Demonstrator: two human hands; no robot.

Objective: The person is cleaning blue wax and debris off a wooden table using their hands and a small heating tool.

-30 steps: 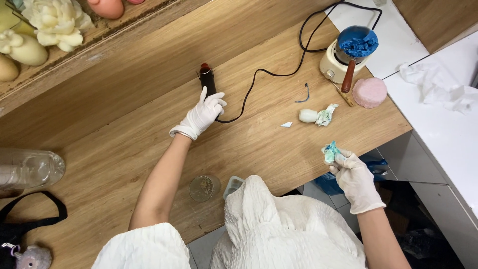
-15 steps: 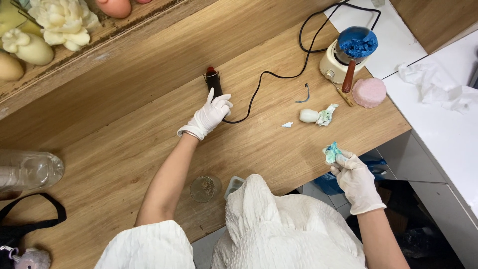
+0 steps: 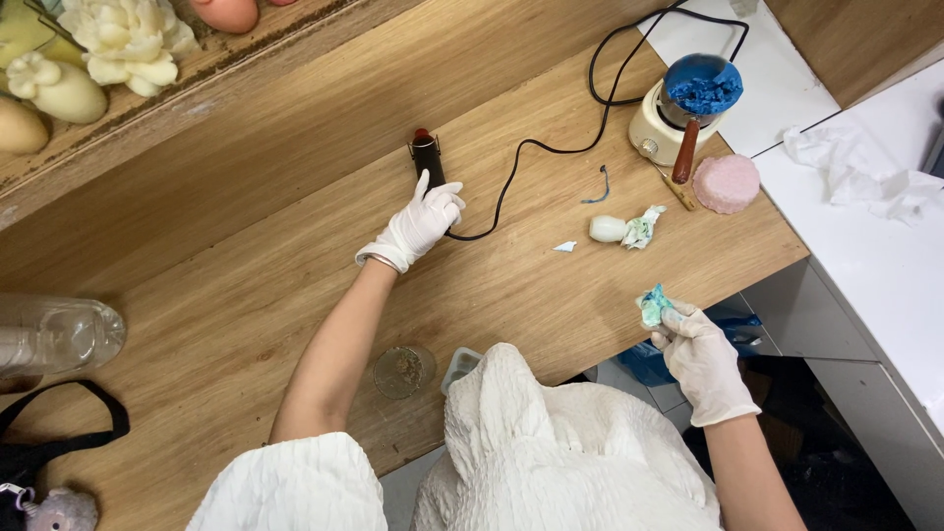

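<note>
My left hand (image 3: 420, 222), in a white glove, is wrapped around the lower end of a black corded hand tool (image 3: 427, 157) with a red tip that lies on the wooden table (image 3: 246, 285). Its black cord (image 3: 536, 149) runs right toward a cream melting pot (image 3: 677, 110) filled with blue wax. Past the table's front right corner, my gloved right hand (image 3: 700, 359) pinches a crumpled tissue stained blue-green (image 3: 653, 305). A small white egg-shaped piece (image 3: 607, 228) and another stained tissue wad (image 3: 644, 227) lie on the table between the hands.
A pink round block (image 3: 726, 183) sits beside the pot. A clear plastic bottle (image 3: 54, 336) lies at the left edge, a small round dish (image 3: 402, 371) near the front. White flower-shaped pieces (image 3: 128, 39) fill a raised shelf at the back left. A white counter (image 3: 865, 265) adjoins on the right.
My left hand has closed over the black tool's handle, and the tool now lies a little further right on the table. My right hand still holds the tissue in place.
</note>
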